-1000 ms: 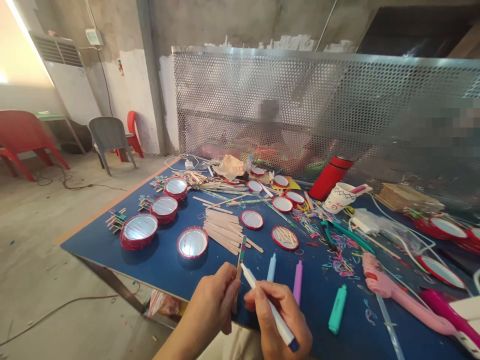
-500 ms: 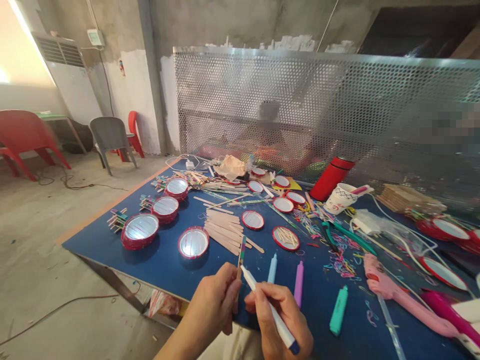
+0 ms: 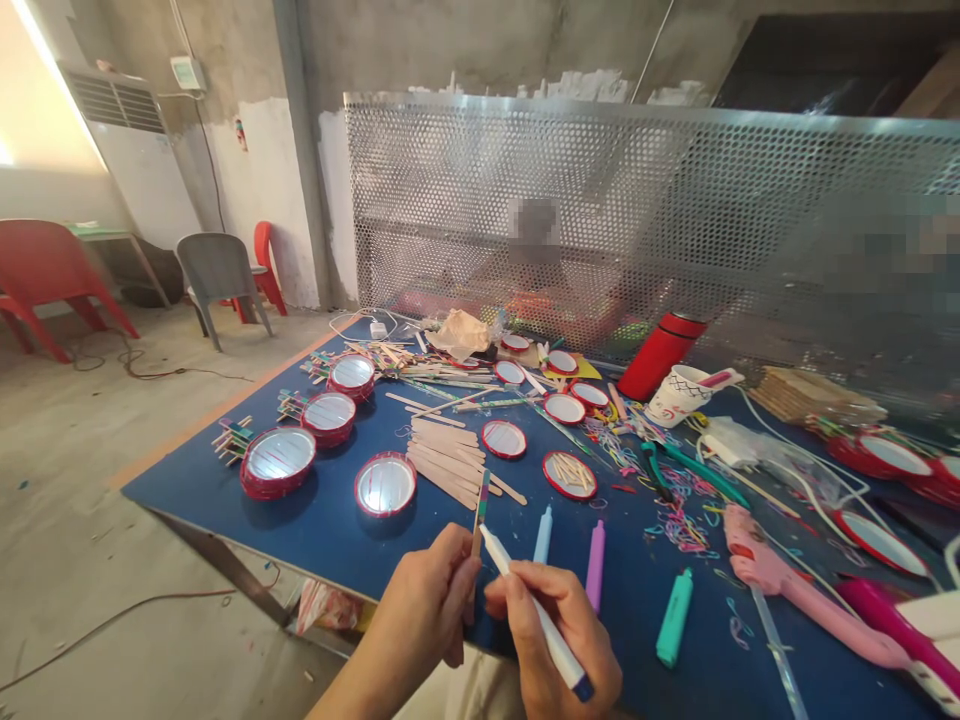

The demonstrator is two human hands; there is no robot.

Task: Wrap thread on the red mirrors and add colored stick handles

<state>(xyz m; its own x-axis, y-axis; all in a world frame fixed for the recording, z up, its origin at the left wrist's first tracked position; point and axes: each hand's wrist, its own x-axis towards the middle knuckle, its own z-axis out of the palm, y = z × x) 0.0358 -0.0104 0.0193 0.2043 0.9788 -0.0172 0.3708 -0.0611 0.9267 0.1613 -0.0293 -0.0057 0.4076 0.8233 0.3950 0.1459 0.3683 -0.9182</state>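
**Q:** Which item is in hand, and where is it?
**A:** A wooden craft stick [image 3: 478, 515] with coloured bands at its upper end. It stands nearly upright in the left hand [image 3: 427, 600], over the near part of the blue surface [image 3: 187, 470].

**Q:** State the condition of the fingers.
**A:** Left: clenched around the lower length of the stick. Right: the right hand [image 3: 551, 635] grasps a white marker [image 3: 525, 605] with a dark blue end, in a pen grip. Neither hand is released.

**Q:** How does the marker relate to the stick?
**A:** The marker slants up and to the left, and its tip meets the stick just below the coloured bands.

**Q:** What lies nearest the hands?
**A:** A light-blue marker [image 3: 543, 534] and a purple marker [image 3: 595, 566] lie just beyond the right hand. A teal highlighter [image 3: 675, 617] lies farther right. Beyond the stick is a fanned pile of flat wooden sticks [image 3: 442, 465], beside a red-rimmed round mirror [image 3: 385, 484].

**Q:** And farther out?
**A:** More red-rimmed mirrors [image 3: 277, 462] stand to the left. Coloured rubber bands [image 3: 682, 530] are scattered to the right, next to a pink glue gun [image 3: 780, 600]. A red vacuum flask [image 3: 660, 357] and a paper cup [image 3: 679, 397] stand at the far edge, before a perforated metal screen [image 3: 600, 200].
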